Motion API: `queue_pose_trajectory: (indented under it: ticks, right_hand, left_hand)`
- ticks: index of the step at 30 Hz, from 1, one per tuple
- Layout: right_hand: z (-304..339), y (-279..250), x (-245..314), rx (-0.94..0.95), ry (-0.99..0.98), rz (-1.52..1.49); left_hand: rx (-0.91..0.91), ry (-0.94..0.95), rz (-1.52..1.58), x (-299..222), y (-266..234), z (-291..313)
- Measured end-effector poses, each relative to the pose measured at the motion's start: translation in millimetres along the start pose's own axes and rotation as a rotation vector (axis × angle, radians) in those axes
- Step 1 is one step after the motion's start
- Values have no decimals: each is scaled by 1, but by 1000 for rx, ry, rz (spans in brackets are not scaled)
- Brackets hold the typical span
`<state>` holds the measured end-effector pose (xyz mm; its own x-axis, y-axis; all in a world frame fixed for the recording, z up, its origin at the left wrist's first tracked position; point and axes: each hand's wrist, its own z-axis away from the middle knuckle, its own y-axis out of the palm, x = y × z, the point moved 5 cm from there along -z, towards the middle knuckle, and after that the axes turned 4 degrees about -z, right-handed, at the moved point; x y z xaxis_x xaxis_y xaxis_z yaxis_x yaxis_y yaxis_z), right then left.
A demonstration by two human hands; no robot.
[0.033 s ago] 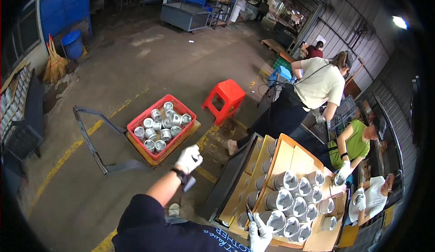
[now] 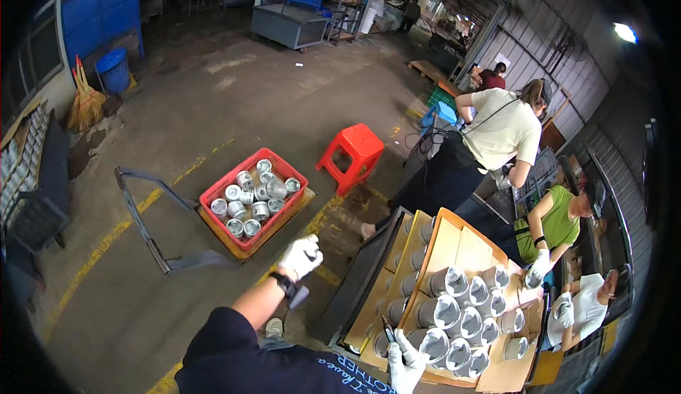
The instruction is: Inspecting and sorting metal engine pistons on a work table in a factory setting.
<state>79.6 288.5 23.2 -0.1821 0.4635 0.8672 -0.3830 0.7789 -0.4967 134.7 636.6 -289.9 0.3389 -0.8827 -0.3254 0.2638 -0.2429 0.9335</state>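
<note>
My left hand [image 2: 301, 256], in a white glove, hangs over the floor between the red basket and the table. Its fingers curl loosely, a little apart, and nothing shows in them. Low in the view, my gloved right hand [image 2: 406, 365] grips a slim dark tool [image 2: 388, 329], pointed like a pen; its exact kind is unclear. This hand is beside the nearest of several grey metal cylinders [image 2: 430, 314], hollow and open-ended, standing on a cardboard-covered tray [image 2: 454, 234]. More such metal parts [image 2: 236, 209] lie jumbled in the red plastic basket [image 2: 207, 197].
The basket sits on a wheeled cart with a metal handle [image 2: 145, 234]. A red stool [image 2: 355, 154] stands beyond it. Across the table, a person in green [image 2: 557, 227] and one in white [image 2: 585, 312] handle parts. Another in cream [image 2: 502, 128] stands at the far end.
My left hand has shifted slightly to the right, toward the table. My right hand stays by the cylinders with the tool. The person in cream has moved a little.
</note>
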Motion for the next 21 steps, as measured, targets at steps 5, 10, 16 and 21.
queue_pose_trajectory:
  ticks: [5,10,16,21]
  right_hand:
    - [-21,26,-17,-12,-80,-174]
    - [-35,32,7,91,-379,170]
    - [-28,3,38,3,-628,231]
    - [-7,-38,18,-82,-835,281]
  left_hand:
    - [-173,-172,306,16,86,80]
    - [-92,-45,182,-14,166,103]
    - [67,96,78,-3,247,144]
    - [226,196,-146,39,303,181]
